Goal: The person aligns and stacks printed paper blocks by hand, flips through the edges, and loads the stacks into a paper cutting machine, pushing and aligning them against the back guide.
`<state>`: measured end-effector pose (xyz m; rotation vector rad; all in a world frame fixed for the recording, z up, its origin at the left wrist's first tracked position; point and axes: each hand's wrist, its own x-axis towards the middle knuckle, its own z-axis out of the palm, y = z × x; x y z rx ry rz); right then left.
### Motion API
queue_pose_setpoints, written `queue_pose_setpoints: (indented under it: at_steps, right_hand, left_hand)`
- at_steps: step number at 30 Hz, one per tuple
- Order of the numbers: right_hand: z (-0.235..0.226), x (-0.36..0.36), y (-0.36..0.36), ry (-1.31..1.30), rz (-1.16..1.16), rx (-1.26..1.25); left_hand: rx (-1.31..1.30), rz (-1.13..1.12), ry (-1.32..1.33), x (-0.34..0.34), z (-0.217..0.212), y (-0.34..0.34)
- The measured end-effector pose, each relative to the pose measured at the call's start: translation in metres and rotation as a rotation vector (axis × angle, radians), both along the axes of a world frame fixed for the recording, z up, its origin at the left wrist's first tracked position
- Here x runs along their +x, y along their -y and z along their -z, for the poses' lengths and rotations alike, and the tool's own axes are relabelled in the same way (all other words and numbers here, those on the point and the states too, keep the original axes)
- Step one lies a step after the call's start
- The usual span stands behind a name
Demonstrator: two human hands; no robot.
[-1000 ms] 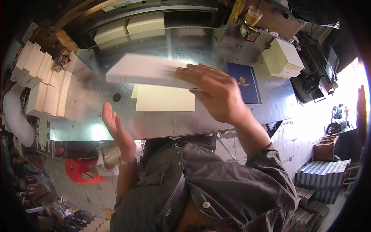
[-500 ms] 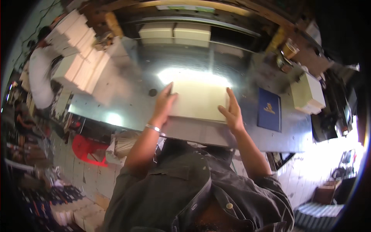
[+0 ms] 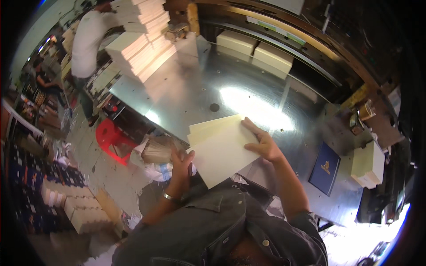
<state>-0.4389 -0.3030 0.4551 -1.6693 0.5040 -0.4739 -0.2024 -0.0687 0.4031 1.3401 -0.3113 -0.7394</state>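
A stack of cream paper sheets (image 3: 224, 153) is tilted and slightly fanned over the near edge of the metal table (image 3: 186, 95). My right hand (image 3: 265, 145) grips its right side, the thumb lying on top and the fingers along the far edge. Beside the stack's left edge is my left hand (image 3: 179, 173), thumb and fingers apart; whether the thumb touches the paper is hard to tell. A dark blue folder (image 3: 325, 168) with a gold emblem lies on the table to the right.
Tall paper stacks (image 3: 142, 48) rise at the far left, near a person in a pale shirt (image 3: 86, 44). Two paper blocks (image 3: 273, 59) sit at the back. Another block (image 3: 368, 165) stands right of the folder. A red plastic chair (image 3: 111, 139) is on the floor at left.
The paper has come off its flat place toward me, turned and fanned out. My left hand has dropped back from its side grip. The view has swung left.
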Motion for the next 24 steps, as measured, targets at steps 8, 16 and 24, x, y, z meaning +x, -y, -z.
queue_pose_setpoints:
  at_steps: [8,16,24]
  right_hand:
    - [0.013,0.043,-0.039,0.260,-0.004,0.243]
    - [0.002,-0.002,-0.047,0.379,0.177,0.329]
    - [-0.016,-0.063,-0.074,0.404,0.537,-0.049]
  left_hand:
    - [-0.045,0.275,-0.255,0.013,-0.012,-0.023]
    - [-0.195,0.566,0.413,0.010,-0.085,0.013]
    - [-0.285,0.873,0.395,0.005,-0.080,0.080]
